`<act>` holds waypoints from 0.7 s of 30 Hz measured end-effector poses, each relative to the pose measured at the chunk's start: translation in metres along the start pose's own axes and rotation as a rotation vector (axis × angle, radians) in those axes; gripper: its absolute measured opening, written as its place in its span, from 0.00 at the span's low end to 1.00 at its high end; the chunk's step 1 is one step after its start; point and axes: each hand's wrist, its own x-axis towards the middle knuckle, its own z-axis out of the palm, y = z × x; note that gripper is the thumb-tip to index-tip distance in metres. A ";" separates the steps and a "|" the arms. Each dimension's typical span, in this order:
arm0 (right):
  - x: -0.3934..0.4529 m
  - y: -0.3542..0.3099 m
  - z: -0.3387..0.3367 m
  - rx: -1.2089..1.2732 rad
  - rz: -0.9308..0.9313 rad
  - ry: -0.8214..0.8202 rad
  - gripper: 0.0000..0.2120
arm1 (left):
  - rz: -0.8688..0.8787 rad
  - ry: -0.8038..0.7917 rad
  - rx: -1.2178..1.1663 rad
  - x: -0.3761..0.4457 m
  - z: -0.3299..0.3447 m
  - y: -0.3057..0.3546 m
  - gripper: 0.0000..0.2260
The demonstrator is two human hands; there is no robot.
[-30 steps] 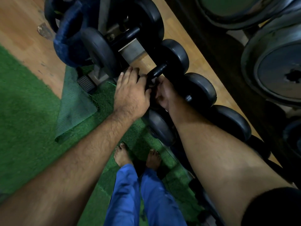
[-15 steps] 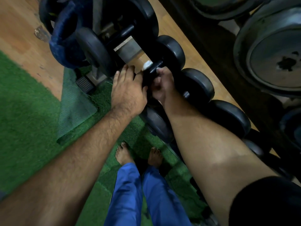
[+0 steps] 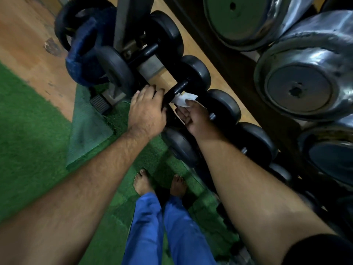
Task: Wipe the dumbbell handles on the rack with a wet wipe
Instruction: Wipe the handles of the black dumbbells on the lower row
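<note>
A row of black dumbbells lies on a low rack, running from upper left to lower right. My left hand (image 3: 147, 111) rests over the near head of one black dumbbell (image 3: 194, 73), fingers curled on it. Its dark handle (image 3: 176, 89) shows just past my fingers. My right hand (image 3: 194, 119) holds a crumpled white wet wipe (image 3: 184, 99) between thumb and fingers, touching the handle's lower side. Another dumbbell head (image 3: 181, 146) sits below my right wrist.
A grey rack upright (image 3: 124, 22) stands at top centre, with a blue kettlebell (image 3: 84, 60) left of it. Large chrome dumbbells (image 3: 298, 88) fill an upper shelf on the right. Green turf (image 3: 28, 131) and my bare feet (image 3: 141, 182) lie below.
My right hand has slid down off the handle and the white wipe is now plainly visible against it. My left hand stays on the dumbbell head. The view shifted slightly.
</note>
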 end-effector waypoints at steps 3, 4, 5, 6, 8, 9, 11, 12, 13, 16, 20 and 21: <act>-0.016 -0.011 0.014 0.057 -0.048 -0.064 0.08 | -0.029 0.027 -0.016 0.002 -0.020 -0.005 0.21; -0.025 -0.016 0.023 0.068 -0.068 -0.082 0.08 | -0.040 0.037 -0.029 0.003 -0.027 -0.006 0.19; -0.032 -0.021 0.033 0.062 -0.084 -0.102 0.09 | -0.046 0.051 -0.040 0.004 -0.036 -0.007 0.17; -0.041 -0.026 0.044 0.057 -0.090 -0.125 0.09 | -0.045 0.065 -0.050 0.006 -0.044 -0.008 0.17; -0.054 -0.035 0.063 0.047 -0.104 -0.165 0.12 | -0.031 0.093 -0.061 0.009 -0.059 -0.012 0.17; -0.057 -0.039 0.072 0.034 -0.113 -0.175 0.12 | -0.032 0.110 -0.066 0.010 -0.065 -0.015 0.17; -0.055 -0.046 0.087 0.004 -0.139 -0.175 0.12 | -0.053 0.140 -0.081 0.016 -0.074 -0.023 0.16; -0.052 -0.049 0.094 -0.019 -0.152 -0.160 0.11 | -0.070 0.154 -0.087 0.019 -0.077 -0.027 0.15; -0.046 -0.053 0.099 -0.066 -0.167 -0.140 0.11 | -0.087 0.166 -0.093 0.022 -0.080 -0.032 0.15; -0.020 -0.059 0.110 -0.170 -0.222 -0.110 0.10 | -0.122 0.179 -0.099 0.031 -0.079 -0.045 0.15; 0.024 -0.065 0.130 -0.391 -0.433 -0.030 0.09 | -0.115 0.206 -0.072 0.053 -0.072 -0.057 0.16; 0.030 -0.065 0.137 -0.493 -0.524 -0.010 0.10 | -0.117 0.219 -0.067 0.059 -0.071 -0.060 0.15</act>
